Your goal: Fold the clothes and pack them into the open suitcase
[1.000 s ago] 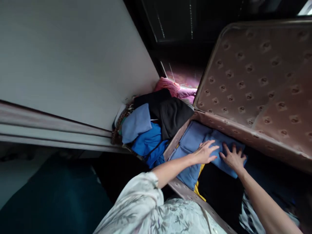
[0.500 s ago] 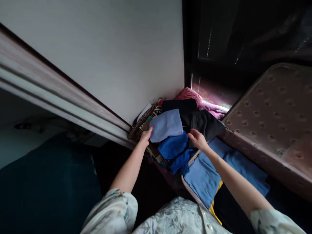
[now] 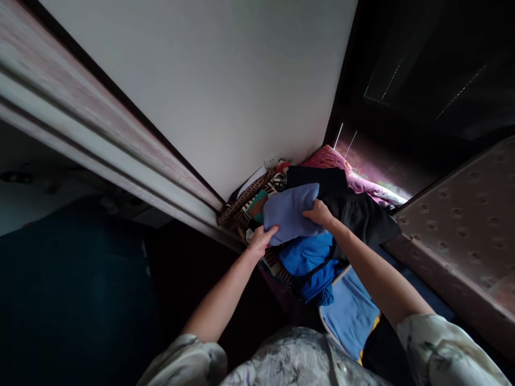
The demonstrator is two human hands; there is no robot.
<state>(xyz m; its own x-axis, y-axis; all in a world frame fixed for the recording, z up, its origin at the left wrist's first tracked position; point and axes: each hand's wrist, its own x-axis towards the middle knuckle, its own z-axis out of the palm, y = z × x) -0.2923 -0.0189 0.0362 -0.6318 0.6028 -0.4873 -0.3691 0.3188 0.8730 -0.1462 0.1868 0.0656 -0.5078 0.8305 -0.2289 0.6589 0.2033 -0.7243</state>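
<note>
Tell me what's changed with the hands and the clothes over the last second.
Both hands left the blue garment in the suitcase and moved left to the clothes pile by the wall. The left hand and right hand now grip the light blue folded cloth, bunching it. The bright blue garment, black garment and pink cloth lie as before.

Two hands [image 3: 262, 240] [image 3: 318, 213], one periwinkle garment [image 3: 288, 214]

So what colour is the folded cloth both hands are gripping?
Light periwinkle blue folded cloth, seen in the head view.
</note>
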